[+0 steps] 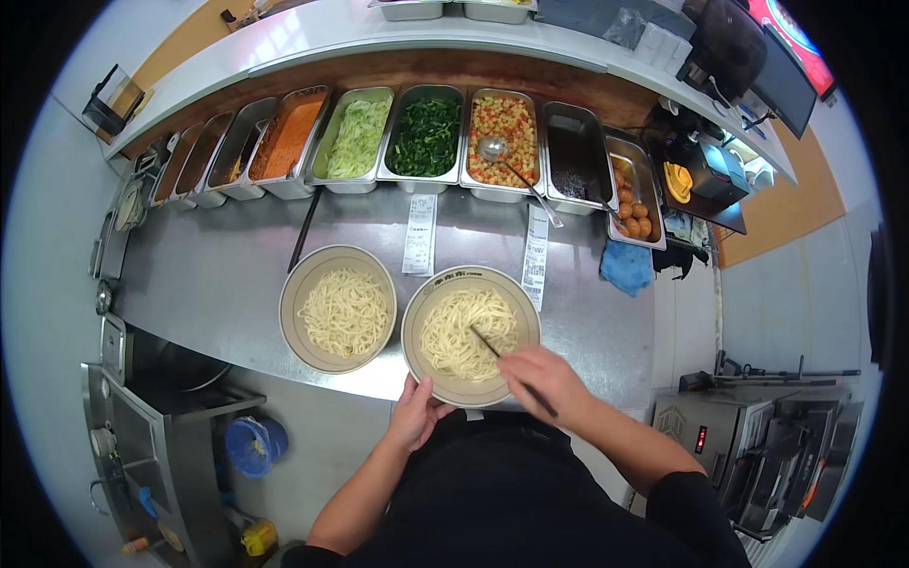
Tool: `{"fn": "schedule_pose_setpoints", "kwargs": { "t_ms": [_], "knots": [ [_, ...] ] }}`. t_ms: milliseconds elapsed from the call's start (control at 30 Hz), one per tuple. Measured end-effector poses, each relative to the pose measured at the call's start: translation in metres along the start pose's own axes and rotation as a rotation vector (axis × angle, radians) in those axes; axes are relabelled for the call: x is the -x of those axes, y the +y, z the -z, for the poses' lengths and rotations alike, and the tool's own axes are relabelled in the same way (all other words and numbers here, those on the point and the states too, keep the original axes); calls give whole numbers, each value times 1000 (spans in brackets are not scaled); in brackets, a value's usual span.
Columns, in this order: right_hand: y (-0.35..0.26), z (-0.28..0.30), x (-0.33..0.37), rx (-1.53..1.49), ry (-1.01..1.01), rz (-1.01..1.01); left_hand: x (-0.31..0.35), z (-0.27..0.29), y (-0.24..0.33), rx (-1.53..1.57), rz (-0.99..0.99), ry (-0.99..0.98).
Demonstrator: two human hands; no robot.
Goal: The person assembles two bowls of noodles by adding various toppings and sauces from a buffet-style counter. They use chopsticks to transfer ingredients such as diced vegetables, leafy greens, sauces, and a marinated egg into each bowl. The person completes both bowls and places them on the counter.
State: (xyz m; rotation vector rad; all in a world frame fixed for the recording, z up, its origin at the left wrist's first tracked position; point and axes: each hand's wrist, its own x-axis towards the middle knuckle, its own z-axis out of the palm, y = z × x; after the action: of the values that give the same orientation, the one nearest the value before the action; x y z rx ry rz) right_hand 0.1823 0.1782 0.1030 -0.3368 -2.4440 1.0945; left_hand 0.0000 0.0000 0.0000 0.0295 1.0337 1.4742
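My right hand (547, 381) is closed around dark chopsticks (485, 341), whose tips reach into pale noodles (454, 329). The noodles lie in a wide beige bowl (527, 317) at the counter's near edge. At the bowl's lower left rim, my left hand (417, 414) grips it from the near side, partly hidden beneath. A second beige bowl (290, 320) with noodles (347, 314) stands just to the left; neither hand touches it.
Metal trays line the back: orange sauce (287, 140), shredded greens (358, 137), dark leafy greens (426, 134), diced vegetables (507, 118) with a ladle (493, 148), and brown eggs (636, 220). Paper slips (419, 235) and a blue cloth (626, 267) lie on the steel counter (218, 275).
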Motion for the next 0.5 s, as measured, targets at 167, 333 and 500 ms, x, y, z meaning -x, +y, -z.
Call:
{"fn": "schedule_pose_setpoints", "kwargs": {
  "t_ms": [167, 333, 500],
  "knots": [
    [21, -3, 3, -69, -2, 0, -5, -4, 4, -29, 6, 15],
    [-10, 36, 7, -224, 73, -132, -21, -26, 3, -50, 22, 22],
    [48, 145, -21, -492, 811, -431, -26, -15, 3, -35, 62, 29]
  ]
}}
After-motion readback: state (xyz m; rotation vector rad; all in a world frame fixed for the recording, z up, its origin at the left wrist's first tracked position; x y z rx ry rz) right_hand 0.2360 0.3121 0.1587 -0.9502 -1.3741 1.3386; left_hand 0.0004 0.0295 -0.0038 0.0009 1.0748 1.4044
